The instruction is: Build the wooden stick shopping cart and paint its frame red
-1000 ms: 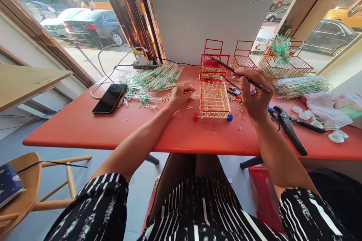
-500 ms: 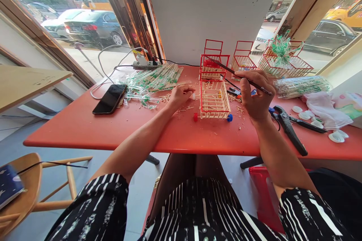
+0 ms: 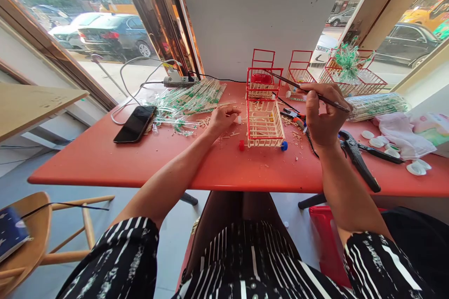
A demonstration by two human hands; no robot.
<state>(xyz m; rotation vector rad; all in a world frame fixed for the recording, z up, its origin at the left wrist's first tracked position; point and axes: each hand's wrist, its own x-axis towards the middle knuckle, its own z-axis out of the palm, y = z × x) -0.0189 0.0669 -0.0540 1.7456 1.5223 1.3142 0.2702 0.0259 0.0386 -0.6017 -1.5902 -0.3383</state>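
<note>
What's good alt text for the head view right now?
The right hand holds a thin dark rod near the red handle of a small cart on a red table; the left hand is at the cart's left side. More carts stand behind, and a phone lies farther left.

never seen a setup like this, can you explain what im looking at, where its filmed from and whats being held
There is no machine here, just a person's two bare hands. The camera is worn on the person's head and looks forward and down, so the arms reach away from you.

The right hand has a thin dark stick, perhaps a brush, in its grip. The left hand is near a small white piece; I can't tell whether it holds it.

Between the hands stands a small red-rimmed cart. The red table also bears a phone, wrapped sticks and white caps.
</note>
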